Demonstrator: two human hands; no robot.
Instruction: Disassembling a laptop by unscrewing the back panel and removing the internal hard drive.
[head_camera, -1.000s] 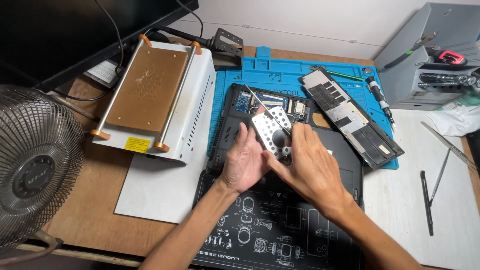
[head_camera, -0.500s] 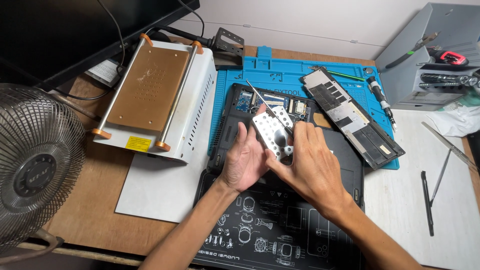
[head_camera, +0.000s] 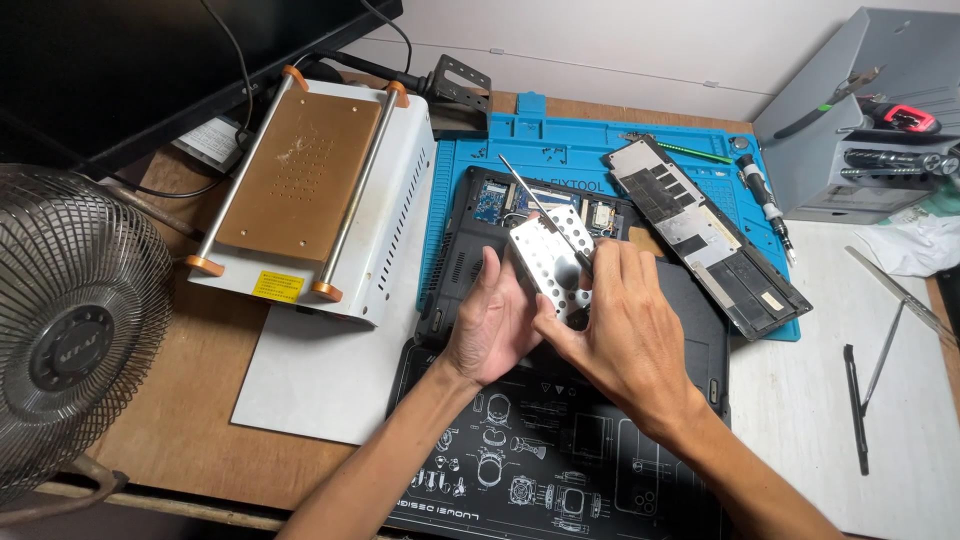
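Hands grip over the opened laptop (head_camera: 470, 260): left hand (head_camera: 492, 325) clamps perforated bracket (head_camera: 548, 262), right hand (head_camera: 625, 335) clamps screwdriver (head_camera: 545, 215).

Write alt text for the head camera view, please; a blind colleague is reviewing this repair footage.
Two bare hands hold a perforated metal bracket above an opened black laptop on a blue work mat; the left hand supports it while the right hand works a thin screwdriver against it. A white heating-plate machine and a wire fan sit to the left.
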